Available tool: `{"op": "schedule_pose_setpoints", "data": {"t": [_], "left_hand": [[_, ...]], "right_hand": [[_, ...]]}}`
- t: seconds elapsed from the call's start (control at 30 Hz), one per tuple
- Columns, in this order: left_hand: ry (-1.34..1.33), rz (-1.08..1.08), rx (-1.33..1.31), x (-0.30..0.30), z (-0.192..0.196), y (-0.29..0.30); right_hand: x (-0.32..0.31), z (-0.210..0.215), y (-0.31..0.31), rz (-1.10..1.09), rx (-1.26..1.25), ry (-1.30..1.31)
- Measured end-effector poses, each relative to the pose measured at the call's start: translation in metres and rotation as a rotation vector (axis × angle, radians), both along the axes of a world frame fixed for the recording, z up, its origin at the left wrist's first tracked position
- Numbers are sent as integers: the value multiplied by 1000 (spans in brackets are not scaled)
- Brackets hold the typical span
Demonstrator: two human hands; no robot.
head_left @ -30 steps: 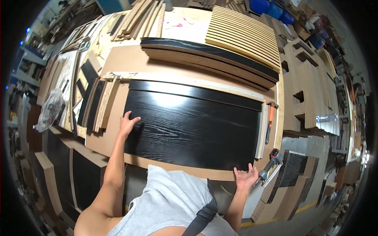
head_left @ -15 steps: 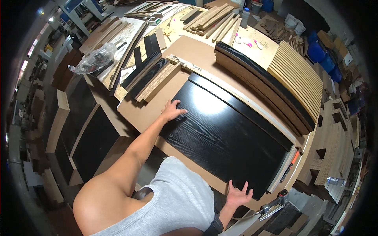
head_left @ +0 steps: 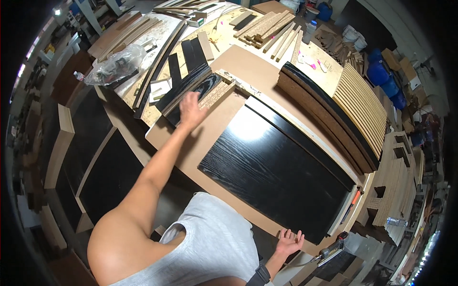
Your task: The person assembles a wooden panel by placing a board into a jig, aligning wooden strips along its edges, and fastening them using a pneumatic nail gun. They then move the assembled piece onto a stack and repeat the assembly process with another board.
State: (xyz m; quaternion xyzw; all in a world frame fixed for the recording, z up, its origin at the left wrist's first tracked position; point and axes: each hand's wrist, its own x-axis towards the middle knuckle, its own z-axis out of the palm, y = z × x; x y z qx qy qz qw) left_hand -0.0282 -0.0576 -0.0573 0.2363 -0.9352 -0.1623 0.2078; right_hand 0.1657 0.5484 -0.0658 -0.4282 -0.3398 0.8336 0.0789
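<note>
A black wood-grain panel (head_left: 281, 176) lies flat on the brown board over the bench, with a long dark strip (head_left: 300, 138) along its far edge. To its left is a group of black-faced boards (head_left: 210, 83) with raw particleboard edges. My left hand (head_left: 192, 113) is over these boards, fingers extended across one of them; I cannot tell whether it grips. At the near right corner of the panel, my right hand (head_left: 289, 243) is palm up with fingers apart, holding nothing, beside the panel's edge.
Curved dark boards (head_left: 324, 114) are stacked beyond the panel, beside a ribbed light wood sheet (head_left: 361, 109). An orange-handled tool (head_left: 352, 205) lies at the bench's right, and a power tool (head_left: 334, 248) hangs near my right hand. Black panels (head_left: 112, 176) stand left of the bench.
My left hand has left the black panel's left edge and moved up and left onto the black-faced boards. My right hand has shifted slightly, its fingers less spread. The view has moved a little.
</note>
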Motion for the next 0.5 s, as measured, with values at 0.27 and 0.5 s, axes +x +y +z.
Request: {"op": "schedule_pose_setpoints", "data": {"t": [0.27, 0.5], "left_hand": [[-236, 0, 7, -3, -5, -147], [-161, 17, -35, 6, 46, -92]], "right_hand": [[10, -28, -59, 37, 92, -35], [13, -26, -69, 185, 207, 32]]}}
